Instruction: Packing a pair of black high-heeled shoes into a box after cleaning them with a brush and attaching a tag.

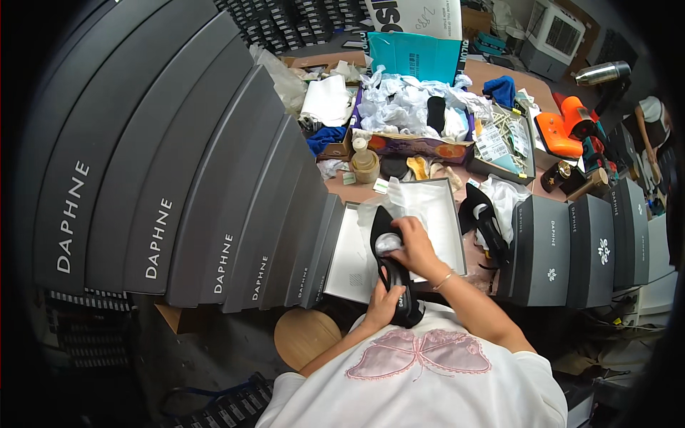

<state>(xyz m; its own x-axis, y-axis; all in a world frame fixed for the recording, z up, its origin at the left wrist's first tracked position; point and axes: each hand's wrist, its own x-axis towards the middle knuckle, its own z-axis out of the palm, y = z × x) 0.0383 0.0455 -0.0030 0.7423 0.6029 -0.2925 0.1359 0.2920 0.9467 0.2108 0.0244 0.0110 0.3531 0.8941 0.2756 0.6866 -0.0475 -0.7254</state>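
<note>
A black pointed shoe (382, 222) is held toe-away over an open white shoebox (451, 221) with a dark rim. My left hand (384, 303) is closed around its heel end, near the strap. At the shoe's opening, my right hand (417, 246) is closed on a crumpled wad of white tissue paper (389, 243), which sits partly inside the shoe. Thin tissue sheets (410, 200) stand up in the box behind the toe. The second black shoe (491, 232) lies right of the box, with white paper in its opening.
Tall stacked grey shoeboxes (207, 185) curve along the left; more grey shoeboxes (546, 250) stand at right. Behind are a carton (417, 146) of crumpled paper, a tray (531, 160) of sticks and labels, a pump bottle (364, 162) and an orange tool (560, 135). Another person (651, 118) is far right.
</note>
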